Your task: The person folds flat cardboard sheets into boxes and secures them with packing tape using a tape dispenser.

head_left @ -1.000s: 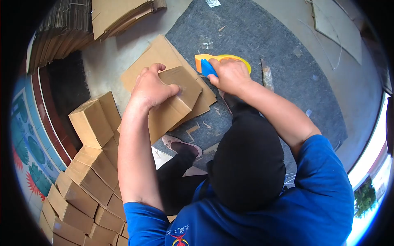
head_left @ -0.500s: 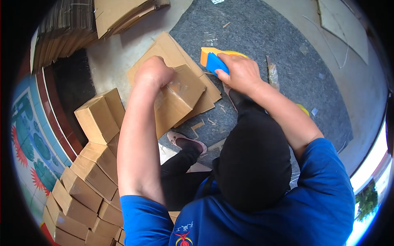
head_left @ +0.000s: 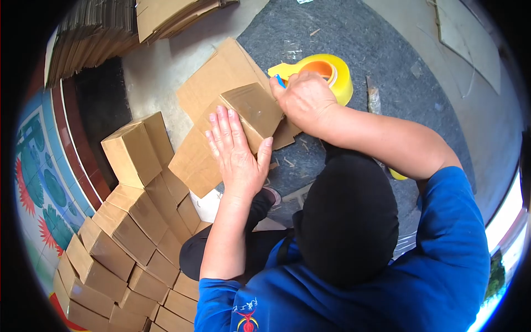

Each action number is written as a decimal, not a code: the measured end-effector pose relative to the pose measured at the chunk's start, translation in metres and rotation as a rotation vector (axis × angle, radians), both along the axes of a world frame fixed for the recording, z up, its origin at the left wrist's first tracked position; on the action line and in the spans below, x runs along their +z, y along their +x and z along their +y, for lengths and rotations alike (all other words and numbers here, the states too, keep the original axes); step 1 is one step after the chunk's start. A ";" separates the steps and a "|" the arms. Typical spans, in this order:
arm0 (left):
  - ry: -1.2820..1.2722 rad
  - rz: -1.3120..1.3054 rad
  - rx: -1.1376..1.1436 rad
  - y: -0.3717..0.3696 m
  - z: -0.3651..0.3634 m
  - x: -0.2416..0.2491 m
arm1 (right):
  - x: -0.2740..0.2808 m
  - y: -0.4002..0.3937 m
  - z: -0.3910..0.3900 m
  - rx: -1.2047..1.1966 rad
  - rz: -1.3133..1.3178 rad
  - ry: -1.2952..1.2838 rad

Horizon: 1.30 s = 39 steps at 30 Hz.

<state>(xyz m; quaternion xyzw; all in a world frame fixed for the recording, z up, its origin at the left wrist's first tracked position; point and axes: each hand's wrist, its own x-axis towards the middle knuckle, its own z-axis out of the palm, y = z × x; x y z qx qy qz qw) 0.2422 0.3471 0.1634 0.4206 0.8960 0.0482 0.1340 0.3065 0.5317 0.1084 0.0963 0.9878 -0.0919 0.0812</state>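
Note:
My left hand (head_left: 239,157) lies flat with fingers spread against the near left side of a small cardboard box (head_left: 257,108). One large flap (head_left: 196,161) of the box sticks out to the left. In my right hand (head_left: 307,104) is a tape dispenser (head_left: 282,70), gripped beside the box's right edge. Its large yellow tape roll (head_left: 344,83) shows beyond the knuckles, with an orange hub and a bit of blue handle. Flat cardboard sheets (head_left: 207,83) lie beneath the box. My right fingertips are partly hidden.
Many closed cardboard boxes (head_left: 133,207) are piled at the lower left. Stacks of flattened cardboard (head_left: 94,36) stand at the upper left. A grey mat (head_left: 398,99) with scraps covers the floor, and a clear-wrapped strip (head_left: 374,98) lies to the right.
My left hand has gone from closed at the box's far side to flat on its near side. The tape dispenser has turned, exposing its roll, and my right hand has come down beside the box.

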 end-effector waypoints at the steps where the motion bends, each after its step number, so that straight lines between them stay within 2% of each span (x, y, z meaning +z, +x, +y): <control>1: 0.021 0.014 -0.009 -0.001 0.002 -0.002 | 0.002 -0.006 -0.003 0.042 -0.037 0.049; 3: 0.017 0.016 0.009 -0.001 0.008 -0.001 | -0.005 -0.013 0.000 0.071 -0.021 0.107; 6: 0.022 0.047 0.024 -0.005 0.006 -0.005 | -0.040 -0.023 0.023 -0.076 0.115 0.131; 11: 0.048 0.103 -0.001 -0.001 0.001 -0.009 | -0.120 0.004 0.042 -0.223 0.204 0.150; 15: 0.043 0.095 0.009 0.000 0.004 -0.012 | -0.132 0.029 0.030 -0.342 0.116 -0.013; 18: 0.051 0.090 0.018 0.000 0.003 -0.014 | -0.100 0.021 0.015 -0.393 0.216 -0.038; 19: 0.060 0.092 0.017 0.000 0.003 -0.014 | -0.088 0.015 0.006 -0.441 0.284 -0.260; 21: 0.059 0.088 0.010 0.001 0.003 -0.014 | -0.068 -0.002 0.001 -0.582 -0.109 -1.134; 23: 0.061 0.098 0.013 0.001 0.005 -0.015 | -0.068 -0.012 -0.007 -0.821 -0.445 -1.852; 27: 0.081 0.113 -0.002 0.001 0.003 -0.018 | -0.075 -0.016 -0.016 -0.845 -0.594 -2.050; 30: 0.074 0.111 0.004 0.002 0.003 -0.017 | -0.072 -0.016 -0.014 -0.831 -0.575 -2.134; 31: 0.077 0.114 0.001 0.003 0.004 -0.017 | -0.072 -0.017 -0.015 -0.830 -0.577 -2.136; 33: 0.078 0.121 -0.002 0.003 0.005 -0.018 | -0.069 -0.022 -0.016 -0.776 -0.434 -1.937; 35: 0.077 0.121 0.000 0.004 0.006 -0.019 | -0.059 -0.023 -0.027 -0.674 0.018 -1.320; 36: 0.075 0.122 0.000 0.004 0.006 -0.019 | -0.052 -0.024 -0.029 -0.651 0.173 -1.274; 37: 0.072 0.119 0.004 0.004 0.007 -0.019 | -0.051 -0.029 -0.031 -0.651 0.173 -1.276; 39: 0.066 0.114 0.008 0.004 0.008 -0.019 | -0.049 -0.042 -0.037 -0.535 0.577 -0.910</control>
